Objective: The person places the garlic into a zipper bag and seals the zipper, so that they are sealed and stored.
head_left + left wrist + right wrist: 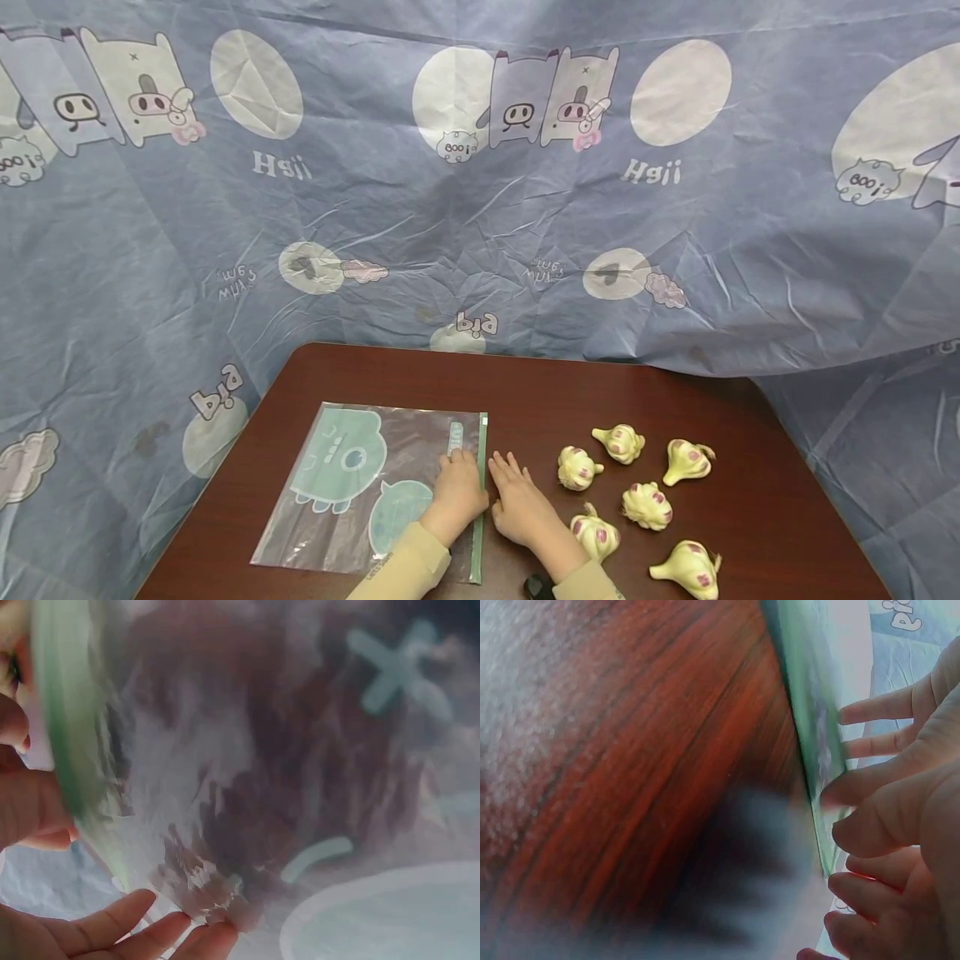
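A clear plastic zip bag (405, 433) with pale teal cartoon prints lies flat on the brown table (540, 383). A green zip strip (477, 550) runs along its right edge. My left hand (459, 492) rests on the bag just left of the strip; in the left wrist view its relaxed fingertips (169, 930) touch the plastic. To the right of the strip lies my right hand (521, 508), fingers extended, its thumb side close to the strip. The hands partly cover the strip's middle. Nearest the right hand is a garlic bulb (596, 535).
More garlic bulbs lie spread on the right of the table, among them one garlic bulb (577, 468) and another garlic bulb (688, 570). A small black object (537, 587) shows by the right wrist. Blue printed fabric (480, 208) hangs behind the table.
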Available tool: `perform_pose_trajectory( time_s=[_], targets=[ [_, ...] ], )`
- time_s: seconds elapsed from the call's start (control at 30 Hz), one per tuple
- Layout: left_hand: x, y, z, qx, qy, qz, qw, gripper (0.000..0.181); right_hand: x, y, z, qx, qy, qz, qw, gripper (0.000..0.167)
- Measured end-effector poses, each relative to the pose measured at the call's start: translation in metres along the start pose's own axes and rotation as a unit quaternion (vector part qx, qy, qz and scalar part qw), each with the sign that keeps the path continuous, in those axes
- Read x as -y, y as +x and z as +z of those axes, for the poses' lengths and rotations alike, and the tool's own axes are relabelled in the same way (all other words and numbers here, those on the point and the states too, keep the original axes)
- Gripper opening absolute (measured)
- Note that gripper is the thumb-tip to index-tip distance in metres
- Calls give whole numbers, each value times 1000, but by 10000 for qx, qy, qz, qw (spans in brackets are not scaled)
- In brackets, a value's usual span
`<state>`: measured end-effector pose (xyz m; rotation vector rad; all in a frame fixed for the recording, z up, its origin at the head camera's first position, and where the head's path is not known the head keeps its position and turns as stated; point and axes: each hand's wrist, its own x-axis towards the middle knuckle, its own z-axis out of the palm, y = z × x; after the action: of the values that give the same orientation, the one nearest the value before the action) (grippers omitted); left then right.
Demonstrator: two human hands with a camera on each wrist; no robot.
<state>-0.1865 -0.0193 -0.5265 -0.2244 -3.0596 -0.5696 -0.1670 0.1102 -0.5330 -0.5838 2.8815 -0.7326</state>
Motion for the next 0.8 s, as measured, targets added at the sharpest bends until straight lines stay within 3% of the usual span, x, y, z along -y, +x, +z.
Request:
perform_pose_trajectory(
  time_s=[0.2,0.4,0.63,0.8],
  targets=[
    [7,0,0,125,-417,-120,9990,49,4,0,2,80,14,-169,9998,58],
    [17,-1,2,-289,-974,-118,9948,32,10,4,5,28,-233,-512,9984,54],
    [30,0,3,-672,-1606,-278,9843,10,14,13,8,-226,-861,-1165,9892,47],
    [34,-2,-1,-780,-2078,-449,9740,16,16,19,8,-261,-1368,-1413,9801,46]
  ],
)
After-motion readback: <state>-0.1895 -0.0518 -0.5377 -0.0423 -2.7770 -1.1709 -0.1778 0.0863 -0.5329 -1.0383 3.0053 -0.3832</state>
